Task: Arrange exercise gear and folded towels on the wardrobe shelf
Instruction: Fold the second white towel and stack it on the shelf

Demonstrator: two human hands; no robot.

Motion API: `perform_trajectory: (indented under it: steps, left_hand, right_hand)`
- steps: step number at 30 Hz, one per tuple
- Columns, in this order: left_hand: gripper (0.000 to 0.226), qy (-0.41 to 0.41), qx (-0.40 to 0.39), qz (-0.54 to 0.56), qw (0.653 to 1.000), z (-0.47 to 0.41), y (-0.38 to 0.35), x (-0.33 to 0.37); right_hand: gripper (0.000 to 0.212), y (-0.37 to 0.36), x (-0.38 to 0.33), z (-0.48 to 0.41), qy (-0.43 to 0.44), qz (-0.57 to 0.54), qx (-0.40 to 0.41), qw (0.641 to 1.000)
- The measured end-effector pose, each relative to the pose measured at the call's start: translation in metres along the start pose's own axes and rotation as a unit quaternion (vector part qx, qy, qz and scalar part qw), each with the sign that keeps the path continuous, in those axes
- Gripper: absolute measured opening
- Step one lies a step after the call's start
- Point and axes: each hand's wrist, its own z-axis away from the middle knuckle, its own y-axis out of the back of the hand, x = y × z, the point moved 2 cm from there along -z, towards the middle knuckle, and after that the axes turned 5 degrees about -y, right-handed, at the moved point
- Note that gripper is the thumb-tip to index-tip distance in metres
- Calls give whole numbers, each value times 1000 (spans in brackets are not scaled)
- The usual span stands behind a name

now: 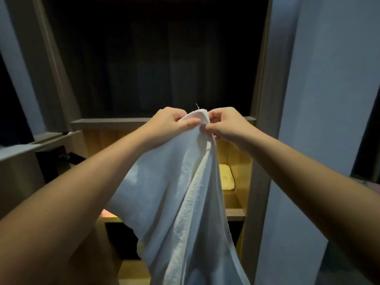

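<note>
The left hand (172, 120) pinches the top corner of a white cotton towel (176, 192), and the right hand (225, 124) pinches the same corner just beside it. The towel hangs down before the lit wooden wardrobe shelf (234, 211), where a folded yellow cloth (226, 177) lies near the right wall.

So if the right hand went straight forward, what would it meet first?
Probably the shelf edge just beyond the right hand, which pinches the white towel; depth is unclear, so it may pass above into the dark compartment.

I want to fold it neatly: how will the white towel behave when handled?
Probably floppy: the white towel hangs in loose folds from both hands' fingers. Likely light, since pinching one edge holds it. It should not slip, as its hem looks textured.
</note>
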Motion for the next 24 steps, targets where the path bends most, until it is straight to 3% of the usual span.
perform_trajectory:
  steps: [4,7,11,16,19,24]
  left_hand:
    - [29,82,-140,-56,985,-2,36,-8]
    - [10,130,-57,-111,984,-18,68,-6]
    - [6,87,65,-213,971,-46,96,25]
    - [16,51,95,-312,944,-48,113,49]
    - [20,31,69,-287,955,-35,108,52]
    - [13,34,-57,-271,960,-2,95,56]
  right_hand:
    - [12,27,-22,-32,19,-37,60,997]
    - [11,42,-43,-53,54,-21,89,994]
    - [14,70,-65,-75,71,-9,154,985]
    - [13,94,-62,-70,67,-27,154,985]
    - [17,93,-48,-49,61,-57,121,989]
    - [25,77,-27,-2,50,-56,107,991]
